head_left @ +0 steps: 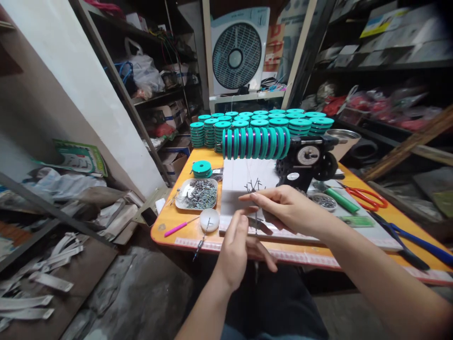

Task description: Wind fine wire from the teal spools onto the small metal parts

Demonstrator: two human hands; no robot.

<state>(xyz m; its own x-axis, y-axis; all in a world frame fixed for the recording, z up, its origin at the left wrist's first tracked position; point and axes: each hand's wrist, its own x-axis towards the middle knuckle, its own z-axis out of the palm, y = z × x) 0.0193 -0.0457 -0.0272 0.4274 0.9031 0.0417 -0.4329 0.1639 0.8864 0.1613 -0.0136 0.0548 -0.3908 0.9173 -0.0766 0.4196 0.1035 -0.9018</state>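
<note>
My left hand is raised at the table's front edge, thumb and index finger close together. Just above it, my right hand points left with its fingers pressed together. Whatever lies between the fingers of either hand is too small to make out. A thin dark strand hangs below the hands. Behind my fingertips, several small dark forked pieces show against the white board. Farther back, a black winding device carries a row of teal spools wound with dark purple line.
On the left are a tray of small metal parts, a round white container, a pink-handled tool and teal spools. Orange scissors, a green cylinder and blue-handled pliers lie right. Stacked spools line the back.
</note>
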